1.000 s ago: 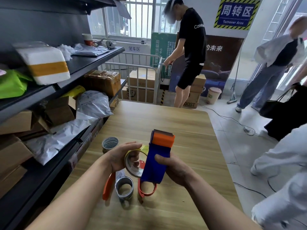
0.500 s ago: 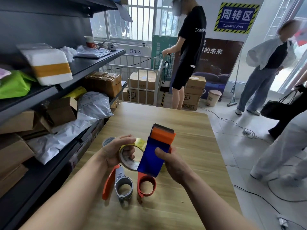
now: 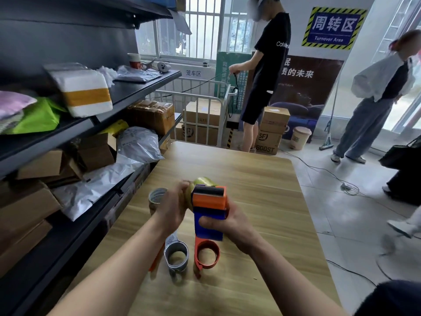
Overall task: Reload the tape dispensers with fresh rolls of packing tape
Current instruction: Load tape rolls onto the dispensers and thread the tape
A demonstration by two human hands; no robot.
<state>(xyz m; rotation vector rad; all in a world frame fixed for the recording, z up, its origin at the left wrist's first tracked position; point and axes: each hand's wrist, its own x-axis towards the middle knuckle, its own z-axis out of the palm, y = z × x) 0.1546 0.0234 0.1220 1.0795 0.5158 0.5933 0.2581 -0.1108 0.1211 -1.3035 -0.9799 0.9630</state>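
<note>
My right hand point(image 3: 230, 226) grips a blue and orange tape dispenser point(image 3: 208, 215) above the wooden table point(image 3: 250, 190). My left hand point(image 3: 172, 207) holds a yellowish roll of packing tape point(image 3: 204, 181) pressed against the dispenser's left side; most of the roll is hidden behind my fingers and the dispenser head. On the table below lie an orange ring part point(image 3: 206, 256), a grey empty tape core point(image 3: 176, 256) and an orange strip point(image 3: 157, 258) partly under my left forearm. Another tape roll point(image 3: 156, 196) stands on the table left of my left hand.
Dark shelves point(image 3: 127, 99) with boxes and mail bags run along the table's left edge. A metal cage cart point(image 3: 205, 115) with cartons stands beyond the table. A person in black stands there, and others stand at the right. Cables cross the floor point(image 3: 330, 174).
My left hand has turned the roll from face-on to edge-on and pushed it up against the dispenser. The dispenser has tilted so its orange head faces me.
</note>
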